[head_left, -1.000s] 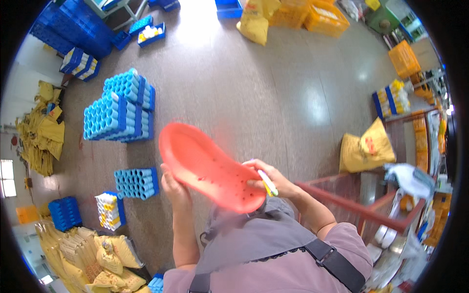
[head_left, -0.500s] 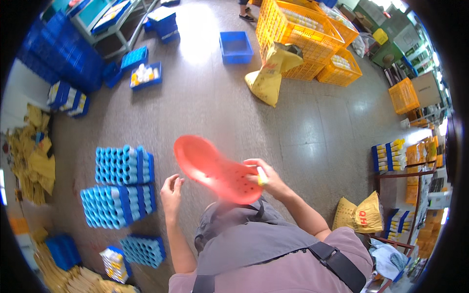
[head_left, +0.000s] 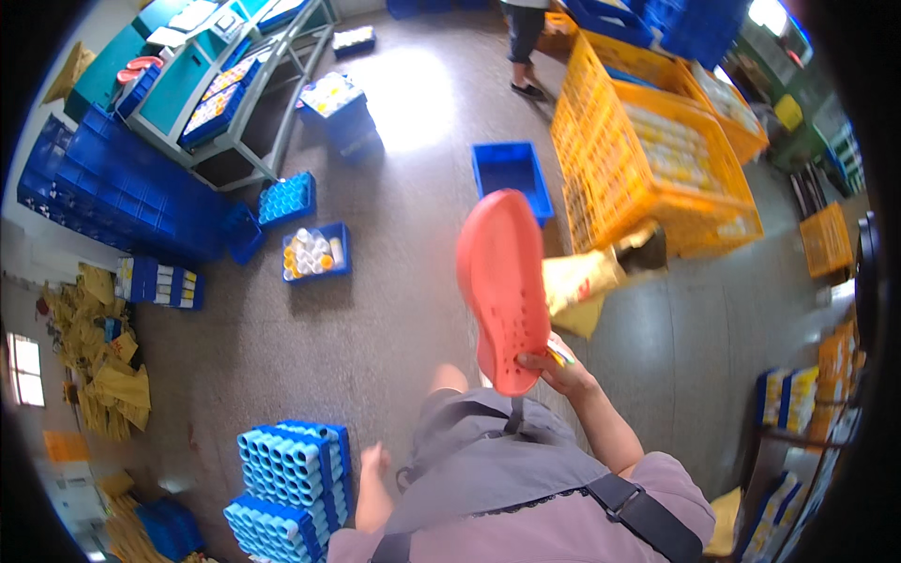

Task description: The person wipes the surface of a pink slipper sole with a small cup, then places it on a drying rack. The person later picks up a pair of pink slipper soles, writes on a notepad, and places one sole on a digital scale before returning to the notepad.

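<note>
While we are looking down over the person's shoulders, we are seeing the right hand gripping the lower edge of a flat, oval, perforated red plastic tray, fingers curled over its rim. We are watching that tray standing almost on end in the air, its long axis running up and away from the hand, high above the grey concrete floor. We are also catching something small and yellow tucked against the fingers, too small for us to identify.

We are finding the left hand hanging low beside the body, holding nothing; we cannot tell how far its fingers are spread. Just to its left we are seeing stacked light-blue plastic racks of round tubes standing on the floor.

Past the raised tray, we are spotting a small empty blue plastic bin on the floor, and right of it two large yellow wire-mesh crates loaded with pale items. A crumpled yellow sack is lying at the foot of those crates, partly behind the tray.

Further left, we are noticing a shallow blue tray of white and yellow bobbins, then a bank of dark-blue stacked crates by a teal metal table. At the top edge, another person's legs are standing well apart from us.
</note>
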{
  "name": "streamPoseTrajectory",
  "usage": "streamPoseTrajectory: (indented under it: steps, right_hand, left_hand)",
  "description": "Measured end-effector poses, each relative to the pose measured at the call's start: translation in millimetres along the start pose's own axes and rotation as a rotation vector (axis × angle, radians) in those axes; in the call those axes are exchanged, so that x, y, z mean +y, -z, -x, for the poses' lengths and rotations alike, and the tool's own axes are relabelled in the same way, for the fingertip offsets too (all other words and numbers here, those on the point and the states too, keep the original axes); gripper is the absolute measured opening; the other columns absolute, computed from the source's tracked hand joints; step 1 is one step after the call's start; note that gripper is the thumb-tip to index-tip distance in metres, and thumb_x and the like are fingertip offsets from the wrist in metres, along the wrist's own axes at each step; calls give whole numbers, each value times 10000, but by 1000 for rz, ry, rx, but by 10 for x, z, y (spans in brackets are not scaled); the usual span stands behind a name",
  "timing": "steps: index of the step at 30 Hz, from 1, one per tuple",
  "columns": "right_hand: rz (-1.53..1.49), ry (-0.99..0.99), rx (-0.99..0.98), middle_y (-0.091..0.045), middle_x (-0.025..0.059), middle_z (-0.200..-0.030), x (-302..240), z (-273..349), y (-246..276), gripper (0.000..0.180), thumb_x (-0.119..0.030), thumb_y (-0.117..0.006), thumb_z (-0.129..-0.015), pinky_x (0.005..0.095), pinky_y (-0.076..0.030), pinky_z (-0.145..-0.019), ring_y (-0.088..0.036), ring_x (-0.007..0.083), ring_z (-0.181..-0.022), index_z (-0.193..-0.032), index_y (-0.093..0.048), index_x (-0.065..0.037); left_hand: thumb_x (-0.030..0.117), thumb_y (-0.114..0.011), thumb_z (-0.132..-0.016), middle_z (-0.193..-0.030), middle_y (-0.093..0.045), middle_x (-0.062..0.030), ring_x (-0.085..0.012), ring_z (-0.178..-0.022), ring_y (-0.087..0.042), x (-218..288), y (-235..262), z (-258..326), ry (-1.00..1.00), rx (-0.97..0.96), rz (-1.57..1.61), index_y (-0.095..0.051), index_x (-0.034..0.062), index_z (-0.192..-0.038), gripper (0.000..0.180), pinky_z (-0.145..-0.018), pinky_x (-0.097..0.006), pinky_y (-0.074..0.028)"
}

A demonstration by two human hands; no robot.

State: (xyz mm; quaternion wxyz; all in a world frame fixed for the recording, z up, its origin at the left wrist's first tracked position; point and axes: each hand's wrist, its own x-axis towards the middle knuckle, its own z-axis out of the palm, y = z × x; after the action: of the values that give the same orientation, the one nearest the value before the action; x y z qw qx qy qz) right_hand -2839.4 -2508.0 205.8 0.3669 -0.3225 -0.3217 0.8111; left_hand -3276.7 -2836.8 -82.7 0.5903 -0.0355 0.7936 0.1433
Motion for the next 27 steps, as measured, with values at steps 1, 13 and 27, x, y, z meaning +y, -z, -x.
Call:
streamPoseTrajectory:
  steps: [1,13,27]
  right_hand:
    - [70,40,-25,-629,27,-1280,-238,-460,40,659,-21,-804,-849,333,-579,-946,-607,131,-1177,-1432,-504,-87]
    - [-26,-180,101,-647,63,-1278,-2239,-6028,56,545,-51,-731,-920,339,-549,-945,-653,181,-1126,-1414,-502,-40]
    - [-160,-374,-30,-701,68,-1177,-4607,-12258,691,387,-302,-647,-1017,342,-548,-907,-671,169,-1070,-1295,-624,-34]
  left_hand:
    - [390,-608,-1010,-691,-632,-53,-215,-544,-580,-13,64,9,95,-1,42,-640,68,-941,331,-483,-365,-449]
    - [395,-605,-1011,-693,-638,-48,-193,-526,-578,5467,-116,-1554,87,78,439,-642,82,-988,316,-477,-341,-445]
    - [270,-604,-1032,-973,-714,-18,-74,-757,-608,15339,-720,-2308,-816,-5,104,-634,62,-1273,320,-620,-232,-459]
